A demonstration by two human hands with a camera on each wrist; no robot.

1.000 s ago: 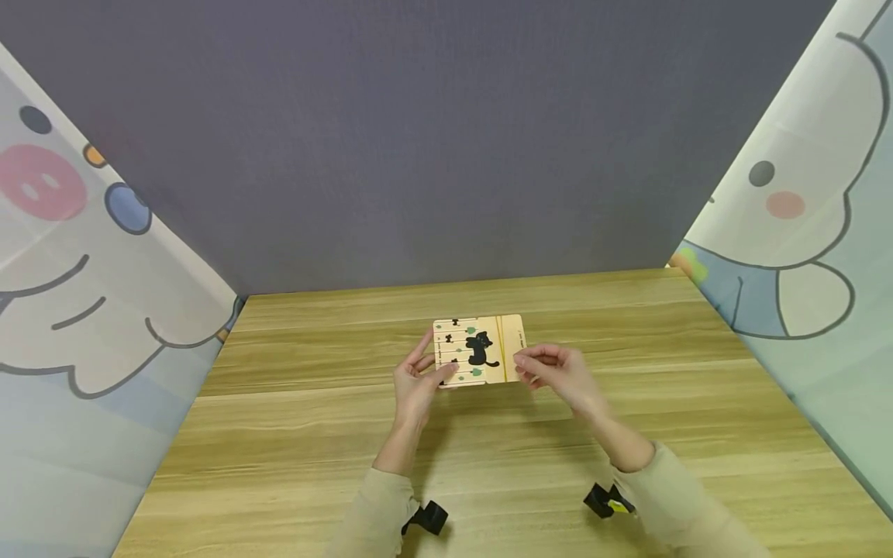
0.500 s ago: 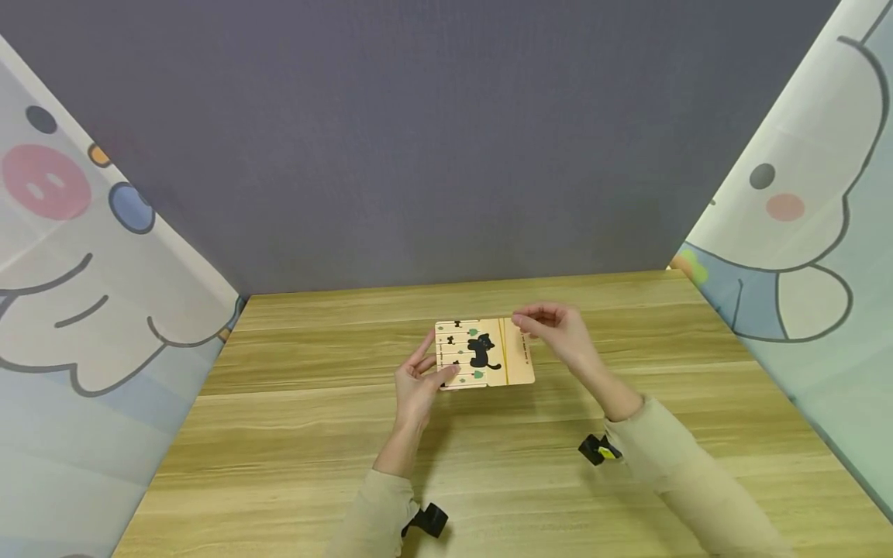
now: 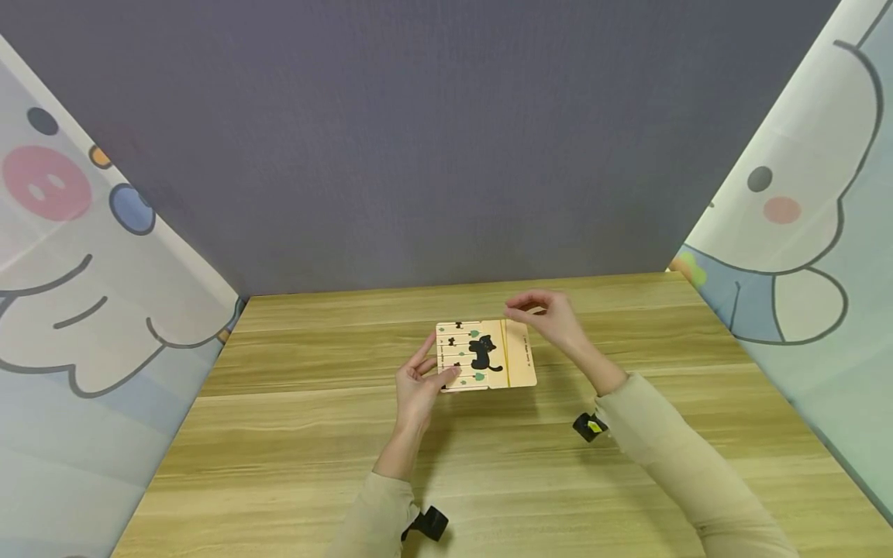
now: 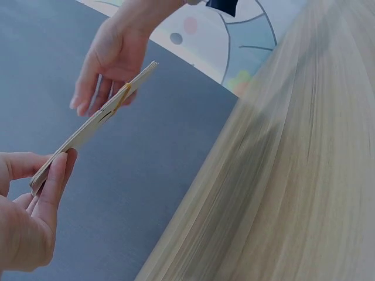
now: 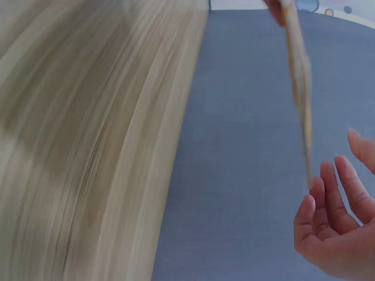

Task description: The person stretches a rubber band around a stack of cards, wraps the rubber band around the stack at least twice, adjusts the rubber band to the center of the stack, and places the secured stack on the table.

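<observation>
A thin cream card stack (image 3: 460,380), printed with a black cat, white fence lines and small green leaves, is held above the table. A yellow rubber band (image 3: 507,360) runs across it near its right end. My left hand (image 3: 416,387) pinches the left end, thumb on the printed face and fingers behind. In the left wrist view the stack (image 4: 94,124) appears edge-on, with thin layers. My right hand (image 3: 554,319) hovers at the upper right corner, fingers loosely bent. In the right wrist view that hand (image 5: 340,225) has its fingers spread beside the stack's end; contact is unclear.
The wooden table (image 3: 293,434) spreads beneath both hands. A grey panel (image 3: 446,155) stands along its back edge. Cartoon-printed sheets (image 3: 70,310) flank both sides. Black camera mounts (image 3: 434,524) sit at the wrists.
My right hand has left the stack's lower right edge and moved up to the top corner, then slightly left and above it. The left hand and stack have barely moved.
</observation>
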